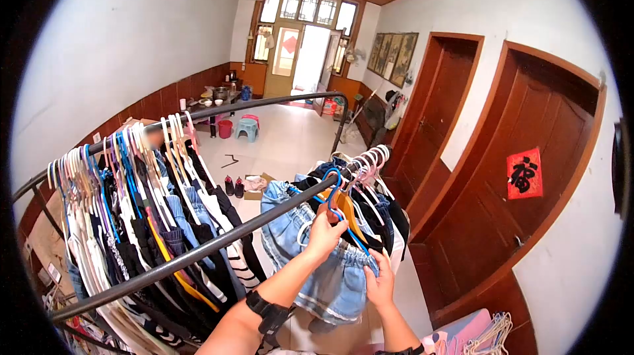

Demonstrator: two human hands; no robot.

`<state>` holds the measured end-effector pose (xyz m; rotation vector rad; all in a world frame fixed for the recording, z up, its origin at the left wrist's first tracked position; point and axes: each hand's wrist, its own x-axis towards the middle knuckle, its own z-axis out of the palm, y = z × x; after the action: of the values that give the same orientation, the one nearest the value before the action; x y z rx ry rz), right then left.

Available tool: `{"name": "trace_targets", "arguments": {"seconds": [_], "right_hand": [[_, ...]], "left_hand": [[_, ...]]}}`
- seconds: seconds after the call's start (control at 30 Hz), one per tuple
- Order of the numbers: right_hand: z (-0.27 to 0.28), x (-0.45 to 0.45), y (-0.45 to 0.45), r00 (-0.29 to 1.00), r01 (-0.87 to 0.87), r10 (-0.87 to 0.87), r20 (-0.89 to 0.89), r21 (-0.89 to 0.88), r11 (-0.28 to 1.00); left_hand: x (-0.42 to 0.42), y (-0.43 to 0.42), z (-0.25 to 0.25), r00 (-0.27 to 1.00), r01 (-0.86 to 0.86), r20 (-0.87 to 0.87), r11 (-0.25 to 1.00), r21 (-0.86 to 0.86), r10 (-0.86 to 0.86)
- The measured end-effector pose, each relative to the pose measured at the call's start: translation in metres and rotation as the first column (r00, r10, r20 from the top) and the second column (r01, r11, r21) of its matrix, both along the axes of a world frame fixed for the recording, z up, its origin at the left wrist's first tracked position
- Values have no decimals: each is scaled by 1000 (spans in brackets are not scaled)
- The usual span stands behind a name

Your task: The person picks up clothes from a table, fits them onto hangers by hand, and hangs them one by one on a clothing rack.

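Note:
My left hand [326, 235] is closed around the blue hanger [338, 204] just below its hook, which is at the near rail of the rack. From this hanger hangs a pair of light-blue denim shorts [333, 289] with a gathered waistband. My right hand [380, 281] pinches the waistband at the hanger's right end, with the thumb on top. Right behind the shorts, a yellow hanger [350, 213] and dark clothes [380, 223] hang close together on the same rail.
The black metal rack [198, 259] carries a dense row of hung clothes [142, 223] on its left side. Loose hangers [492, 336] lie at lower right. A blue stool [247, 129], a red bucket [225, 129] and a cardboard box [254, 190] stand on the floor beyond. Brown doors [522, 177] line the right wall.

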<state>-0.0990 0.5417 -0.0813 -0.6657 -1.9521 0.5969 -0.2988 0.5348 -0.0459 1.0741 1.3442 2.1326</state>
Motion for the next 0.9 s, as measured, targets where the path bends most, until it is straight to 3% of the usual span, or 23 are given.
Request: {"name": "trace_targets", "arguments": {"seconds": [0.1,0.3,0.37,0.43,0.5,0.57,0.63,0.7,0.77,0.8,0.83,0.87,0.9], "right_hand": [[-5,-6,7,998,55,-55,-28,-30,998],[-16,-8,15,993,94,-92,-76,15,996],[-19,-8,14,993,77,-79,-89,-29,997],[-20,-8,10,992,117,-113,-61,66,991],[-11,-9,-1,991,131,-129,-38,76,988],[-2,-10,-17,987,133,-130,-90,31,991],[3,-5,-37,973,233,-231,-26,83,969],[15,0,-65,926,370,-378,17,168,914],[16,-1,-94,920,386,-392,-1,180,905],[9,0,-109,986,167,-167,6,-111,980],[5,0,-125,996,-73,52,-66,-383,921],[23,-9,-145,954,-256,298,8,-493,832],[43,-22,-162,846,-402,531,44,-601,691]], "left_hand": [[0,4,16,991,109,90,992,-68,-103],[3,2,2,980,165,101,983,82,-173],[3,-2,-4,995,95,19,993,73,-96],[1,-5,-8,996,83,6,995,57,-84],[0,-14,-5,996,5,-89,992,-129,-17],[5,-23,-11,936,-229,-273,973,9,222],[17,-44,-11,932,-275,-232,960,43,278],[40,-65,-32,931,-251,-260,967,51,255],[77,-81,-68,930,-106,-345,992,74,125],[101,-92,-89,919,3,-392,993,116,42],[143,-105,-137,959,278,-67,960,21,-276],[165,-125,-150,908,418,-20,908,-33,-419],[185,-146,-161,851,507,-93,855,-114,-517]]}}
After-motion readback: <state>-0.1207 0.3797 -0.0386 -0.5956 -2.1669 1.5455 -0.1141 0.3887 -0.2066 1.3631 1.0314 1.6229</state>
